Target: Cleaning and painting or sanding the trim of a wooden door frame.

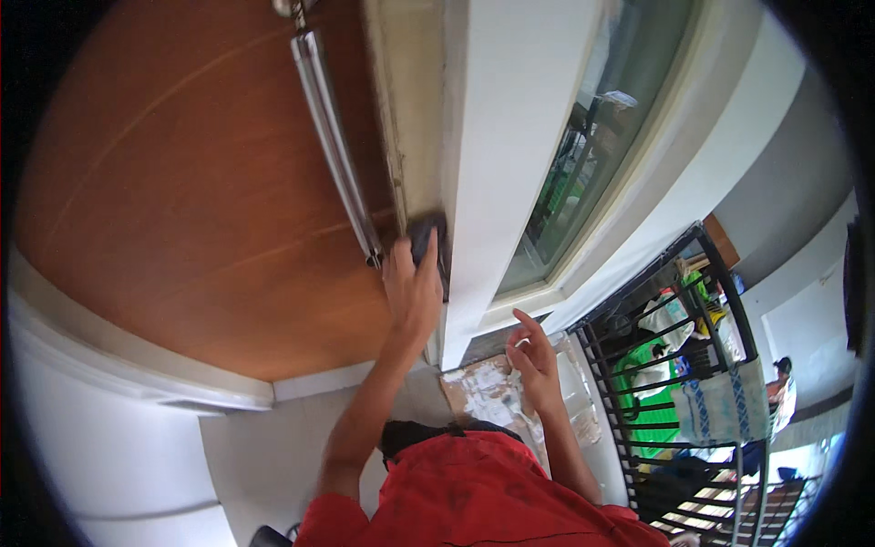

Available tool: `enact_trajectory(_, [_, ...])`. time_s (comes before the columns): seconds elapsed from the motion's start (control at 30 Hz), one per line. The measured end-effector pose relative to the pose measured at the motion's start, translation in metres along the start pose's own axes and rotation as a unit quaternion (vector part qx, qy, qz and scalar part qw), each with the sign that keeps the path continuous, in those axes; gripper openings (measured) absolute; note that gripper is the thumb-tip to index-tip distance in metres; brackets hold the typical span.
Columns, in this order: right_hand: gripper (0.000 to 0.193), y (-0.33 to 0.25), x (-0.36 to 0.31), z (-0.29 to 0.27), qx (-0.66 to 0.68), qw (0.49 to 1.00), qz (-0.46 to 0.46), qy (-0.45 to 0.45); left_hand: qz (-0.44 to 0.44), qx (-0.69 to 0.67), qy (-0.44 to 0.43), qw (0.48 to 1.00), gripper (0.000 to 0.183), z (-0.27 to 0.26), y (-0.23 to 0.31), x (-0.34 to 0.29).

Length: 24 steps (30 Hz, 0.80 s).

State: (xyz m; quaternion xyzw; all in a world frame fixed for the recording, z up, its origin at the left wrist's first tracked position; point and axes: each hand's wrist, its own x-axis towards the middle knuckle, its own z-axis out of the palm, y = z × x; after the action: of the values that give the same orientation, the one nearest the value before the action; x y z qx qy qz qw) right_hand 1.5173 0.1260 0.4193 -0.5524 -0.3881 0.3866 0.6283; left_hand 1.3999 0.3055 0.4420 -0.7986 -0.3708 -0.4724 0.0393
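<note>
My left hand is closed over a dark grey flat pad and presses it against the cream door frame strip. Its exact kind cannot be told. Just left of the hand is the lower end of a long metal pull handle on a brown wooden door. My right hand hovers apart, below the window's lower corner. Its index finger is stretched out and the other fingers are loosely bent, with nothing visibly held.
A white post and a framed window stand right of the strip. Below my right hand lies a white-smeared board on the tiled floor. Farther right, a black metal railing has a cloth hung on it; a person is beyond.
</note>
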Motion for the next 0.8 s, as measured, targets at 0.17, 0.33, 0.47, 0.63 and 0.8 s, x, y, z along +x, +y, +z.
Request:
enact_trajectory(0.17, [0.05, 0.024, -0.015, -0.038, -0.019, 0.997, 0.035, 0.072, 0.029, 0.011, 0.09, 0.995, 0.039, -0.041, 0.017, 0.076])
enact_trajectory(0.33, [0.053, 0.036, -0.023, -0.055, -0.06, 0.989, 0.07, 0.117, 0.059, 0.076, 0.05, 0.994, 0.04, -0.007, -0.005, 0.023])
enact_trajectory(0.47, [0.052, 0.051, -0.031, -0.068, -0.047, 0.983, 0.112, 0.135, 0.016, 0.088, -0.039, 0.995, 0.038, 0.036, -0.027, -0.067])
enact_trajectory(0.63, [0.05, 0.063, -0.033, -0.079, -0.086, 0.976, 0.142, 0.138, -0.041, 0.113, -0.091, 0.989, 0.036, 0.086, -0.043, -0.152])
enact_trajectory(0.8, [0.051, 0.071, -0.029, -0.09, -0.058, 0.977, 0.137, 0.151, -0.064, 0.077, -0.1, 0.99, 0.037, 0.078, -0.036, -0.143])
